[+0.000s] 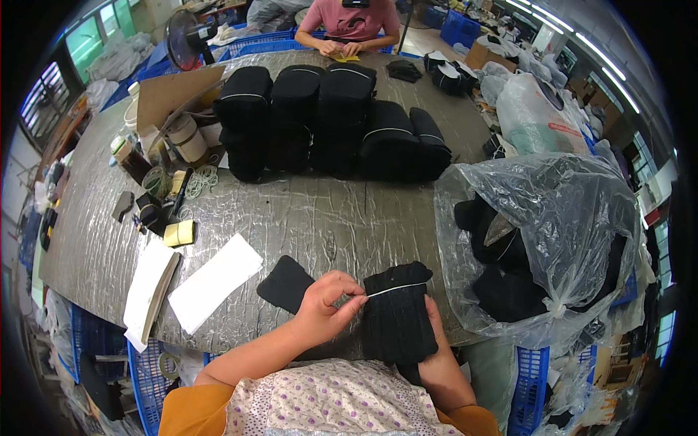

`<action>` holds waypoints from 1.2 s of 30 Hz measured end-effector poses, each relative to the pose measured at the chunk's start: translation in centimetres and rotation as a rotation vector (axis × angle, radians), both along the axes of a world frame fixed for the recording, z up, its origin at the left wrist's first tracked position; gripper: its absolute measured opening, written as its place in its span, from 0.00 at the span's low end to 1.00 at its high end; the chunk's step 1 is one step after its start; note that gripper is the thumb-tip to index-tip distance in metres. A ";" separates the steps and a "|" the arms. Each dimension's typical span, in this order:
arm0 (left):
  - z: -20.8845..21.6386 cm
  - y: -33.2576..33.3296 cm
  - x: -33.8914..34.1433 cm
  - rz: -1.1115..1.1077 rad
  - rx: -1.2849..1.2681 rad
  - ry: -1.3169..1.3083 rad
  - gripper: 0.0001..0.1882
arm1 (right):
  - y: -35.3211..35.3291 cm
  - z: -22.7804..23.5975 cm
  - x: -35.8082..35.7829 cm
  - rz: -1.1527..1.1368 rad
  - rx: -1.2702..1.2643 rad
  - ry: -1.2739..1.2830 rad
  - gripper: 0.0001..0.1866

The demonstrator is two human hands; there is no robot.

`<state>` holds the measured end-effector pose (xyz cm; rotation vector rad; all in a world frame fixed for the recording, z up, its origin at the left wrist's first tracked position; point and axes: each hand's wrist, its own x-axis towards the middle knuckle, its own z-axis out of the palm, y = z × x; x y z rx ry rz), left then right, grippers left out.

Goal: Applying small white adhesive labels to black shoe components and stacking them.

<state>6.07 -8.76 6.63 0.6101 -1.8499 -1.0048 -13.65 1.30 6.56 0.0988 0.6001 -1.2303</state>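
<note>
A bundle of black knitted fabric pieces (398, 327) is tilted up at the table's front edge. My right hand (439, 357) grips its right side, with the fingers partly hidden behind it. Around the bundle's upper part runs a thin white band (396, 288), which looks like elastic. Thumb and fingertips of my left hand (331, 304) pinch this band at the bundle's left edge. Just left of that hand, a separate flat black fabric piece (283, 282) lies on the table, partly covered by the hand.
Banded black bundles (338, 120) stand piled across the table's middle. A clear plastic bag (560, 240) with black pieces lies at right. White paper stacks (216, 282), a yellow pad (179, 233) and jars (187, 138) sit left. Opposite, a person (349, 29) handles something yellow.
</note>
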 end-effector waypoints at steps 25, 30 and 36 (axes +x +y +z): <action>0.9 0.5 0.2 -0.250 0.177 -0.133 0.03 | 2.2 0.5 3.4 0.235 -0.139 0.747 0.18; 0.5 0.3 0.2 -0.297 0.290 -0.038 0.03 | 0.8 0.9 4.0 0.248 0.155 0.500 0.14; 0.0 -0.4 0.3 -0.281 0.197 -0.041 0.04 | 1.3 -2.6 4.0 0.140 -0.187 0.111 0.15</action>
